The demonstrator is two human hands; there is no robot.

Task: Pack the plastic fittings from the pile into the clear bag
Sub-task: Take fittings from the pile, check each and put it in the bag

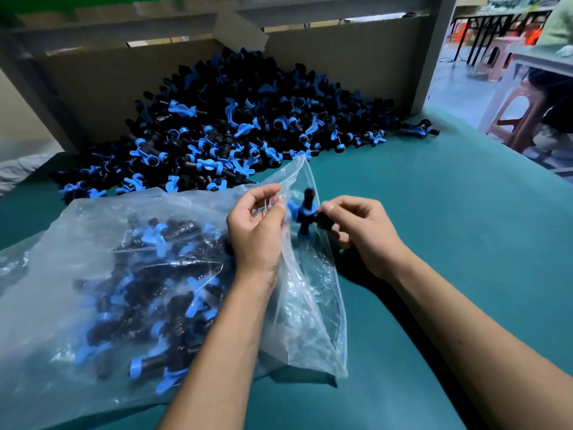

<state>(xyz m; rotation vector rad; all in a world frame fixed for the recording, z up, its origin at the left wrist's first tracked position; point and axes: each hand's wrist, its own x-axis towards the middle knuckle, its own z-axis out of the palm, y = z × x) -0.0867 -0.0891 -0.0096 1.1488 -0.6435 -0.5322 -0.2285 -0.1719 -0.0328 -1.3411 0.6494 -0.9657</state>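
Observation:
A large pile of black and blue plastic fittings (235, 125) lies on the green table against a cardboard wall. In front of it lies a clear bag (102, 293) holding several fittings. My left hand (257, 231) pinches the bag's upper edge and lifts its mouth open. My right hand (362, 231) grips one black and blue fitting (305, 212) at the bag's mouth, partly behind the clear plastic.
Cardboard walls (93, 88) stand behind the pile. The green table (449, 228) stretches to the right of my hands. Past its right edge stand plastic stools (521, 116) and a seated person (558, 97). A few stray fittings (423, 128) lie at the pile's right end.

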